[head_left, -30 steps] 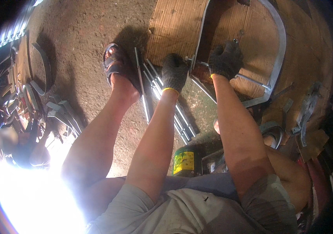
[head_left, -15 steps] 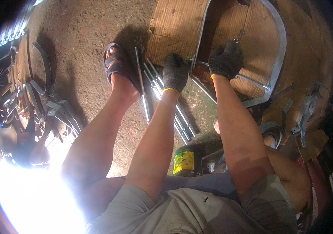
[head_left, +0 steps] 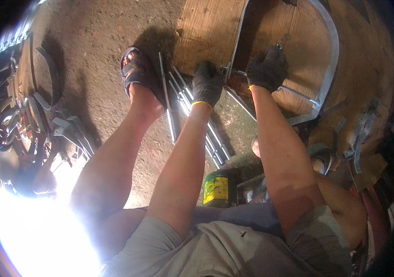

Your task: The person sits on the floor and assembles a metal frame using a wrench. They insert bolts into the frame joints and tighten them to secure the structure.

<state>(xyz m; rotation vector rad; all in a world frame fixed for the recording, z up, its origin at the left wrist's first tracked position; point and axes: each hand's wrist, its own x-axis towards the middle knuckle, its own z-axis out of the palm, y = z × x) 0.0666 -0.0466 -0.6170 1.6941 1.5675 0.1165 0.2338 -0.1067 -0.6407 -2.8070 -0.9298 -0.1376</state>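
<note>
A curved grey metal frame (head_left: 333, 44) lies on a wooden board (head_left: 205, 34). A thin metal rod (head_left: 297, 93) crosses between its two sides. My right hand (head_left: 267, 70), in a dark knit glove with a yellow cuff, is closed over this rod inside the frame. A small shiny metal piece (head_left: 279, 46) shows just beyond its fingers. My left hand (head_left: 207, 83), gloved alike, has its fingers curled at the rod's left end, by the frame's left side; what they hold is hidden. Several loose metal rods (head_left: 213, 143) lie beneath my left wrist.
A separate rod (head_left: 167, 99) lies beside my sandalled left foot (head_left: 137, 69). Close to me stands a dark green can (head_left: 216, 190) with a yellow label. Bent metal strips (head_left: 72, 131) are heaped at left; metal brackets (head_left: 360, 134) lie at right.
Both hands stay in nearly the same places and grips. My left foot and leg appear slightly farther up and left. The frame has not visibly moved.
</note>
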